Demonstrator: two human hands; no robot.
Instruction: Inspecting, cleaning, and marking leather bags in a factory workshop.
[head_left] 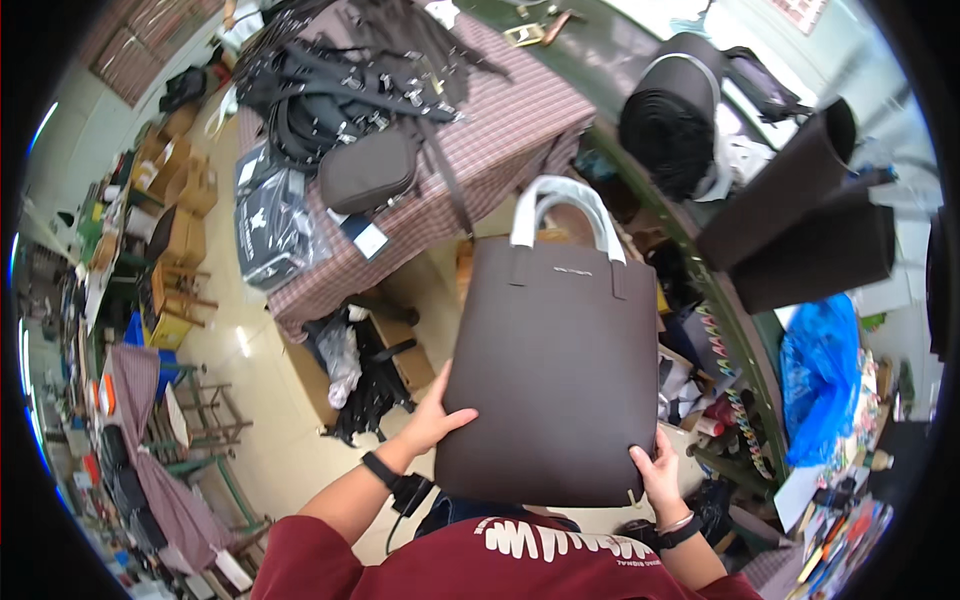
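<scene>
Dark brown tote bag [555, 365] (white-wrapped handles [565, 210] up) held upright above lap. Left hand [437, 415] clasps lower left edge; right hand [660, 475] clasps lower right corner. Checked-cloth counter [500, 140] beyond.

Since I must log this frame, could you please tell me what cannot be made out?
- Head view: fingers of both hands, left and right, hidden behind the brown bag.
- Bag's far side: faces away.
- Bag handles: white wrapping covers them.
- Strap pile on checked table: too tangled to count.
</scene>
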